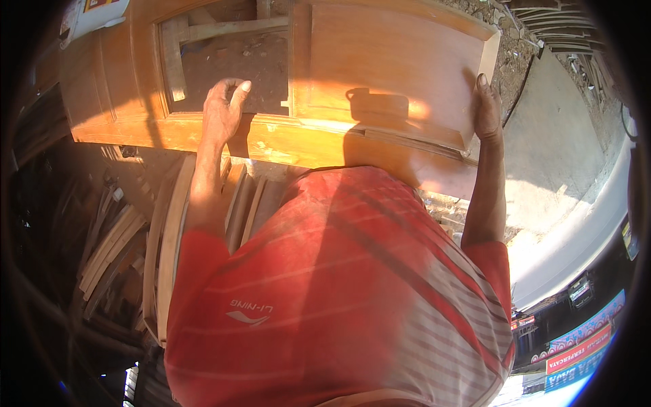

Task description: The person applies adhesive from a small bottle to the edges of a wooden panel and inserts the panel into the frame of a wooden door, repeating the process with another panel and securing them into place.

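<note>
Wooden door (300, 81), panelled and varnished orange-brown, lies across the upper part of the view, in front of the person. Its near edge runs just beside the red shirt (291, 258); contact there cannot be told.

Left hand (226, 112): at the near rim of the door's rectangular opening (234, 71), fingers curled, thumb raised. Whether it grips the rim or hangs loose cannot be told. Through the opening, dark ground and pale wooden bars (234, 30).

Right hand (487, 112): at the door's right end, beside the pale end edge, thumb up, other fingers mostly hidden. Grasp cannot be told.

Between the hands: broad flat panel (390, 54) and near rail, partly sunlit, crossed by the wearer's shadow. This stretch gives open room.

Right of the door: strip of rubble (519, 51), then a wide pale slab (553, 129), roomy. Near side, left: curved wooden pieces (175, 237) stand close together, tight quarters. Far left corner: white object (98, 20) over the door's edge.
</note>
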A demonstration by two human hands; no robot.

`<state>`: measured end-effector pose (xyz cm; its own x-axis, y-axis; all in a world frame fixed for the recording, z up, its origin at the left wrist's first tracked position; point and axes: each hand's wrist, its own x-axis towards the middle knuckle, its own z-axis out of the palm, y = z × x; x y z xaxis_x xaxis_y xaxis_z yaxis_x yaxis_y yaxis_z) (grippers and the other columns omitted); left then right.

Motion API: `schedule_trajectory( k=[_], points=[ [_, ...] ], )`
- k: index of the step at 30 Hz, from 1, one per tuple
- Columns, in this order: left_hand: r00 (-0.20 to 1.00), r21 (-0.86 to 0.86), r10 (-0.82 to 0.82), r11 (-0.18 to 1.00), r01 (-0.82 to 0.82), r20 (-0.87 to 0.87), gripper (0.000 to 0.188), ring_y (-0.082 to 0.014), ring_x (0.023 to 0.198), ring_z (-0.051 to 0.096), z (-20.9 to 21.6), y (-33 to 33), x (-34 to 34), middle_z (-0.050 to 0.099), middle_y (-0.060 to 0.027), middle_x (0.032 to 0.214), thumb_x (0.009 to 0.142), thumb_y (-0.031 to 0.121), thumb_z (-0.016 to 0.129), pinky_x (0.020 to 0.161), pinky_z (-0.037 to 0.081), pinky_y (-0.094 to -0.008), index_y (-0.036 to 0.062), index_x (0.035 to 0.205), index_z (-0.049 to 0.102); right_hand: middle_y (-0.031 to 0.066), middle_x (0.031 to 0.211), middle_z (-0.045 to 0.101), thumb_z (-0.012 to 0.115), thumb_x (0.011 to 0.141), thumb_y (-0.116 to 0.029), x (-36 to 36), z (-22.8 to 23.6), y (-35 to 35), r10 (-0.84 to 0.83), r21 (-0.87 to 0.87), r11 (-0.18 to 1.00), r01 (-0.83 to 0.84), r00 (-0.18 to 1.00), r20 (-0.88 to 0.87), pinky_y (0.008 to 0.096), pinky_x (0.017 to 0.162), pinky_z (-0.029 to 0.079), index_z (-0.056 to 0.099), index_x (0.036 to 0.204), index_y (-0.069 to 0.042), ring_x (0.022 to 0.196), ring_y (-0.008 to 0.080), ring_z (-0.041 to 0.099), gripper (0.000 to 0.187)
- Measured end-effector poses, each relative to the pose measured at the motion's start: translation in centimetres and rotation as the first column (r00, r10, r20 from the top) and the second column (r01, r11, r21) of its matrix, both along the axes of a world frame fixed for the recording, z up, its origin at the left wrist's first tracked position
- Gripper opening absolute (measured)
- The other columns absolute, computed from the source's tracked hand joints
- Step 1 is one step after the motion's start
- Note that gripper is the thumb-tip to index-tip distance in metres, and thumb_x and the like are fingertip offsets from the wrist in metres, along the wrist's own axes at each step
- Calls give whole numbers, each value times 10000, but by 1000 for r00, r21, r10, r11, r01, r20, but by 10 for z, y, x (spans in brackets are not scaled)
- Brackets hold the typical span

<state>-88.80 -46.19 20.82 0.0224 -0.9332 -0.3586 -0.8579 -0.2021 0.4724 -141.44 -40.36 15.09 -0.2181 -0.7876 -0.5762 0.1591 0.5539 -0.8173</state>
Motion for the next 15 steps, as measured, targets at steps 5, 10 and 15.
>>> schedule_trajectory(
  k=[5,10,15],
  points=[
    [853,-588,516,668,-456,-75,426,-228,793,608,-21,57,78,638,-114,887,994,378,676,743,501,-379,-41,1023,607,89,1241,667,628,1019,-444,11,19,4,-33,33,999,35,999,-43,325,964,499,566,1371,41,1116,166,625,602],
    [398,-208,890,356,-911,-220,442,-231,922,609,-35,119,86,634,-132,1072,1006,386,654,822,490,-411,-36,1118,583,90,1343,619,603,1049,-381,7,4,34,-157,-19,987,157,988,1,341,1066,436,546,1411,39,1208,183,577,558],
    [-4,323,788,249,-913,-616,576,-264,1222,536,-44,118,32,549,-147,1373,1030,411,614,995,453,-464,-34,1377,496,90,1365,608,611,1040,-398,1,1,31,-117,63,991,117,993,-5,355,1055,448,540,1416,41,1216,184,571,583]
  ],
)
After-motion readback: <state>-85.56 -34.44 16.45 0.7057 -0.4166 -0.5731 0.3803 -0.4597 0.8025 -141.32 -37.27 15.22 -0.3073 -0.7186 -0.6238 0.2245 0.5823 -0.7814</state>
